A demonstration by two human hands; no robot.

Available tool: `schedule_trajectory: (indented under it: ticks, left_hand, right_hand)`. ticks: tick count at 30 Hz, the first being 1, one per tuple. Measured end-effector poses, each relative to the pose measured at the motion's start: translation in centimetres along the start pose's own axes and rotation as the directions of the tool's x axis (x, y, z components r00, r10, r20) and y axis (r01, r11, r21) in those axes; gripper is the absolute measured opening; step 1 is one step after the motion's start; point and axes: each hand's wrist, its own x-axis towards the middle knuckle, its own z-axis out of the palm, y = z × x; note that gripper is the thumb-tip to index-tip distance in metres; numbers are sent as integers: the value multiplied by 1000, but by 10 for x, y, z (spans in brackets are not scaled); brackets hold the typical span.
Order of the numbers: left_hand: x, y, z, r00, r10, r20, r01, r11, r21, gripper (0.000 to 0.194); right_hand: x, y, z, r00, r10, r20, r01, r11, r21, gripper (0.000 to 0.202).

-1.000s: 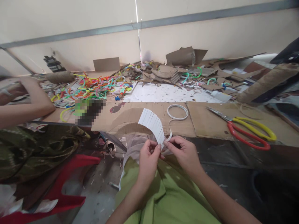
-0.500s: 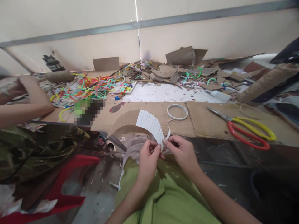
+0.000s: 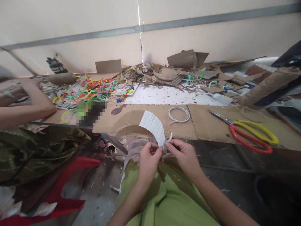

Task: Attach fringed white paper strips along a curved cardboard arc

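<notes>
A curved white paper strip [image 3: 152, 125], cut into narrow fringes, rises up and to the left from my left hand [image 3: 150, 154], whose thumb and fingers pinch its lower end. Close on its right, my right hand [image 3: 182, 151] is closed on the end of a thin white tape [image 3: 170, 135]. That tape curls up toward a white tape roll [image 3: 178, 115] lying on the cardboard. Both hands are above my lap, at the table's front edge, with their fingertips nearly touching.
Scissors [image 3: 244, 130] with red and yellow handles lie right on the cardboard [image 3: 207, 125]. Colourful pipe cleaners [image 3: 94, 89] are heaped left, cardboard scraps [image 3: 166, 73] behind. Another person's arm [image 3: 35, 110] rests at the far left. A brown roll [image 3: 270, 86] leans at right.
My right hand has shifted slightly right, away from my left hand. The fringed strip's upper end has moved a little to the right. Both hands keep their grip.
</notes>
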Motion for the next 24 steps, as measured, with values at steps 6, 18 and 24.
schedule_trajectory:
  ticks: [6, 18, 24]
  left_hand:
    - [0, 1, 0, 999, -39, -6, 39, 998, -58, 27]
    - [7, -3, -2, 997, -75, -18, 75, 997, -27, 37]
    - [9, -2, -1, 997, -72, 1, 72, 997, -34, 36]
  right_hand:
    - [1, 7, -3, 999, 19, 40, -16, 997, -74, 37]
    - [-10, -5, -134, 901, -243, -360, 68, 898, -435, 32]
    - [13, 26, -218, 933, -188, -307, -112, 660, -743, 50]
